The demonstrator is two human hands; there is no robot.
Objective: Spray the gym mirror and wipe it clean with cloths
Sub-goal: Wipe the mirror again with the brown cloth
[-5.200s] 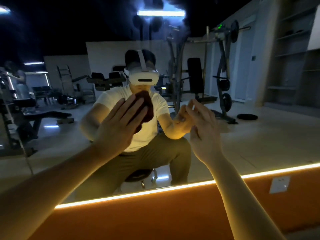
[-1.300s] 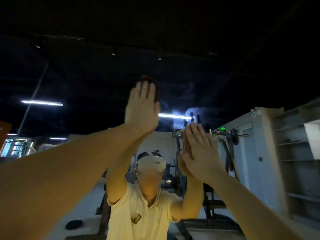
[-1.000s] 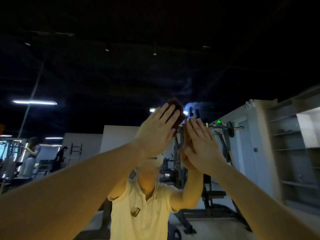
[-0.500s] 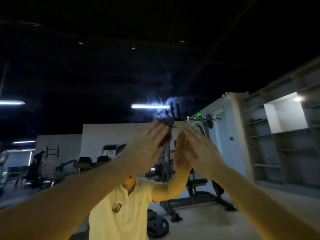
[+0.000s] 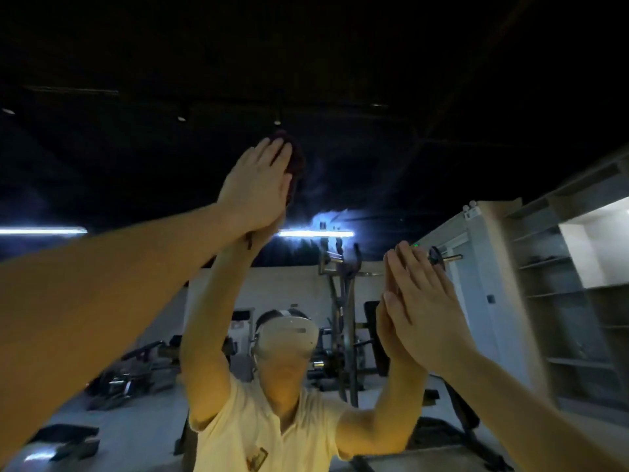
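We have our left hand (image 5: 253, 185) high on the mirror (image 5: 442, 131), fingers straight and close together, pressing the dark red cloth (image 5: 296, 161) flat to the glass. The cloth shows only as a rim past the fingertips and along the hand's right edge. Our right hand (image 5: 422, 301) lies lower and to the right, well apart from it, with its fingers straight and together against the glass, and no cloth shows under it. A pale haze (image 5: 325, 218) sits on the glass below and to the right of the cloth, between the two hands. So the left hand is the nearer one, and we judge the next stroke should carry the cloth down and rightward across that patch.
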